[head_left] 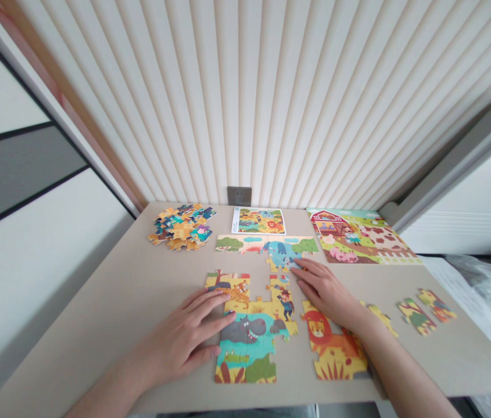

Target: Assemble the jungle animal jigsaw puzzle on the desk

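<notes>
The left hand (pixel 199 328), fingers slightly apart, rests on the hippo section (pixel 247 334). Right of it, the right hand (pixel 326 290), fingers loosely spread, touches the elephant section (pixel 280 254), with the lion section (pixel 336 345) just below.

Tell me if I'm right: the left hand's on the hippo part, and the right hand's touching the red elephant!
Almost! The elephant is blue, not red; the head view shows it. The left hand is on the hippo part, the right hand touching the elephant.
</notes>
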{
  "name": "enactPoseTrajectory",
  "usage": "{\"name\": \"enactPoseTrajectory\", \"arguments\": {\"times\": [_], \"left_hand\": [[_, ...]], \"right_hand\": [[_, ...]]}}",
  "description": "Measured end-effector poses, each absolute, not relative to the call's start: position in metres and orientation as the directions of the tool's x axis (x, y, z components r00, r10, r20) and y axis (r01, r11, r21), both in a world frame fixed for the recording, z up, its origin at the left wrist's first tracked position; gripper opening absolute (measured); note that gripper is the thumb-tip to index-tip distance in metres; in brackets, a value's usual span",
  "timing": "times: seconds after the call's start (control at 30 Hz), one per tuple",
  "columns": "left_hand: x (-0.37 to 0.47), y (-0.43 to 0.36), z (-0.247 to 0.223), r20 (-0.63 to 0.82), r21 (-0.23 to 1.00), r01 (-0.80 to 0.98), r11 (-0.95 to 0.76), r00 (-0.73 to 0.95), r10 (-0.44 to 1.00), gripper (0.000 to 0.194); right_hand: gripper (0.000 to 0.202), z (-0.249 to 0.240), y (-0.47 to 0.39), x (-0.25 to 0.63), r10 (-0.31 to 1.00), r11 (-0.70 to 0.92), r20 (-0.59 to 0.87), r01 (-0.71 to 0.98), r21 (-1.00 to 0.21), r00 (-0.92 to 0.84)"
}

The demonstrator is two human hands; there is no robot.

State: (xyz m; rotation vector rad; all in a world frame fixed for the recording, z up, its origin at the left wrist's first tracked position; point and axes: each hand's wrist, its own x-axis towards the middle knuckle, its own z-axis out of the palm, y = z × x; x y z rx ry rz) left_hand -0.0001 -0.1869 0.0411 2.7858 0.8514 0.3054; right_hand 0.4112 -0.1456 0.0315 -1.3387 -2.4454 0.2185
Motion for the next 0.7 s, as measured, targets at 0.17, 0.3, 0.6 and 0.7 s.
{"name": "enactPoseTrajectory", "arguments": {"times": [0.17, 0.3, 0.6, 0.7], "left_hand": [[0.000, -0.187, 0.042, 0.147, 0.273, 0.520, -0.809, 0.809, 0.569, 0.053], [0.000, -0.187, 0.041, 0.158, 0.288, 0.517, -0.806, 0.805, 0.572, 0.054], [0.000, -0.187, 0.040, 0.162, 0.266, 0.518, -0.813, 0.807, 0.567, 0.054], [0.000, -0.187, 0.041, 0.159, 0.257, 0.519, -0.815, 0.810, 0.565, 0.054]], "right_hand": [[0.043, 0.032, -0.146, 0.411, 0.842, 0.539, 0.230, 0.781, -0.315, -0.489], [0.042, 0.032, -0.146, 0.411, 0.849, 0.528, 0.215, 0.789, -0.314, -0.483], [0.040, 0.035, -0.147, 0.409, 0.842, 0.539, 0.220, 0.784, -0.308, -0.492], [0.035, 0.046, -0.150, 0.405, 0.829, 0.559, 0.234, 0.767, -0.314, -0.508]]}}
